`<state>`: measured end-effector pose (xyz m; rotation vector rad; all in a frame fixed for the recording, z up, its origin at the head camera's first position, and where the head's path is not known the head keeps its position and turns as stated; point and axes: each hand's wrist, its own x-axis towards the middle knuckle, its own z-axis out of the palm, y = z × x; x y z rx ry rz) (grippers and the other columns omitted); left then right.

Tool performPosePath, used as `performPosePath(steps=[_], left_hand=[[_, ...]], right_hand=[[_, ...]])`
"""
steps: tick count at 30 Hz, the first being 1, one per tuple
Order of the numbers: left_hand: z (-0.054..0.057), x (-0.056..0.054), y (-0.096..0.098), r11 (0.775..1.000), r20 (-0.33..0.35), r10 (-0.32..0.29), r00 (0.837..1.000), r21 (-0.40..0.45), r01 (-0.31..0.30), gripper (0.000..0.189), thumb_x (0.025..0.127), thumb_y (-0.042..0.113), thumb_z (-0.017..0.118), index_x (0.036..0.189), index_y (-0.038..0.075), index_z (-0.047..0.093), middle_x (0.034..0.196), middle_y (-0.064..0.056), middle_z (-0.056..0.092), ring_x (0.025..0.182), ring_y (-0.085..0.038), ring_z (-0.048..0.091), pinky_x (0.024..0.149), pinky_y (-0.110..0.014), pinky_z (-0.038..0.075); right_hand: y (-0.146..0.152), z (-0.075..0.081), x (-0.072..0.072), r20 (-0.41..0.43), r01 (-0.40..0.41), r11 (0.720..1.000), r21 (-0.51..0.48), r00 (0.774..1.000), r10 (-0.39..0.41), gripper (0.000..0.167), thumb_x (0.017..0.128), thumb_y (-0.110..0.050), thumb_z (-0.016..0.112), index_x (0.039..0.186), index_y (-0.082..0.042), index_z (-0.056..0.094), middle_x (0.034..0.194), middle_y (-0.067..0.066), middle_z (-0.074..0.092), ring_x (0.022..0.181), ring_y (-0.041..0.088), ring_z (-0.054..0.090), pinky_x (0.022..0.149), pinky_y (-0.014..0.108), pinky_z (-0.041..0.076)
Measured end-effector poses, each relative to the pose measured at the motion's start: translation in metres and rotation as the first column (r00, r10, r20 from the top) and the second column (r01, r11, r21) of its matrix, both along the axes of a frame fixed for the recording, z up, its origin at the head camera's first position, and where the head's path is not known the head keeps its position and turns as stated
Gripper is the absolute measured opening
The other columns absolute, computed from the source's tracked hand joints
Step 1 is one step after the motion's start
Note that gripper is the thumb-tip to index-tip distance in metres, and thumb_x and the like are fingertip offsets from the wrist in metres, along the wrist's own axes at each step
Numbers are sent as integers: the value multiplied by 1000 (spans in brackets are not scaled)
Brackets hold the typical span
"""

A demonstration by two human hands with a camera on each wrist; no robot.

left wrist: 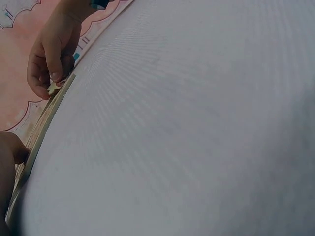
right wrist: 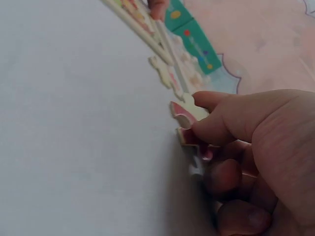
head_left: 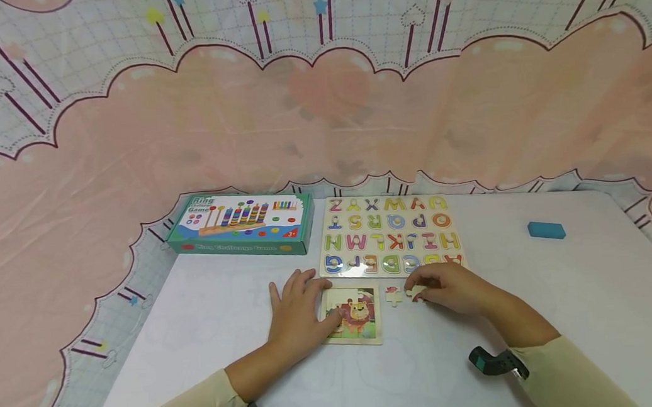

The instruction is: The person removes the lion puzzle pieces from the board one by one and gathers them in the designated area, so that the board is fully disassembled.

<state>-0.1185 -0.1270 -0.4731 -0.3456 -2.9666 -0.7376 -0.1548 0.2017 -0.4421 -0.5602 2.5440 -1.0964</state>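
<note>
White table (head_left: 199, 338); peach cloth (head_left: 299, 148) behind. Left hand (head_left: 296, 313) spreads on puzzle tray (head_left: 378, 316); right hand (head_left: 451, 286) pinches seemingly one puzzle piece (right wrist: 189, 108).

The left hand (head_left: 295, 311) covers part of the puzzle (head_left: 358, 316) toward nine o'clock, and the right hand (head_left: 451, 288) hides part of the piece (head_left: 416, 292) it pinches. In the right wrist view, the box (right wrist: 193, 42) toward one o'clock is blurred and cut off by the top edge.
</note>
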Motion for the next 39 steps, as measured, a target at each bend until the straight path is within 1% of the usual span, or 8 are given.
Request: performPosePath(steps=[4, 7, 11, 14, 20, 30, 35, 39], left_hand=[[0, 0, 0, 1000, 0, 1, 1000, 2, -1, 52, 90, 48, 79, 132, 21, 66, 159, -14, 49, 158, -41, 27, 120, -79, -2], [0, 0, 0, 1000, 0, 0, 1000, 2, 0, 51, 90, 48, 80, 132, 21, 66, 159, -14, 49, 158, -41, 27, 120, -79, -2], [-1, -1, 0, 1000, -9, -3, 1000, 5, 3, 51, 90, 46, 80, 131, 20, 67, 159, -14, 49, 158, -41, 27, 120, -79, -1], [-1, 0, 0, 1000, -23, -4, 1000, 12, 4, 50, 89, 45, 80, 130, 19, 67, 158, -15, 50, 157, -42, 29, 120, -80, 0], [-3, 0, 0, 1000, -32, -8, 999, 17, 8, 50, 88, 46, 80, 129, 20, 67, 157, -14, 51, 156, -42, 30, 120, -80, 1], [1, 0, -1, 1000, 0, -9, 1000, 1, 9, 51, 91, 47, 79, 133, 20, 66, 159, -14, 49, 158, -41, 26, 120, -79, -3], [1, 0, -1, 1000, -2, -10, 1000, -4, 10, 51, 91, 48, 78, 133, 21, 66, 159, -14, 48, 158, -41, 26, 121, -79, -2], [2, 0, -1, 1000, 5, -10, 1000, -3, 10, 52, 91, 48, 78, 134, 21, 66, 160, -13, 48, 159, -40, 25, 121, -78, -3]], right_hand=[[0, -3, 2, -30, 18, 1000, 10, 999, -18, 21, 98, -10, 78, 113, -25, 79, 115, -8, 73, 104, 18, 62, 88, 28, 55], [0, -5, 4, -75, 19, 999, 27, 997, -17, 24, 99, -10, 77, 115, -26, 80, 112, -9, 72, 100, 17, 60, 81, 27, 52], [0, -6, 6, -147, 6, 998, 60, 989, 3, 27, 99, -11, 77, 119, -28, 81, 104, -12, 68, 89, 14, 56, 70, 27, 45], [1, -7, 7, -174, 4, 997, 76, 985, 9, 28, 98, -13, 78, 122, -27, 80, 102, -12, 66, 84, 13, 54, 67, 27, 44], [4, -7, 6, -129, 31, 998, 46, 991, -24, 33, 97, -11, 79, 128, -23, 78, 117, -7, 71, 94, 16, 56, 73, 27, 49], [7, -3, 3, -90, 39, 999, -9, 995, -40, 35, 97, -9, 76, 130, -20, 76, 123, -3, 72, 103, 19, 60, 85, 29, 54], [7, 0, 3, -53, 60, 997, -40, 997, -62, 35, 98, -9, 75, 132, -19, 75, 117, -2, 70, 93, 21, 59, 75, 27, 54], [6, 2, 1, -16, 81, 994, -75, 997, -82, 31, 100, -11, 74, 130, -17, 75, 112, 1, 69, 84, 22, 59, 68, 26, 53]])
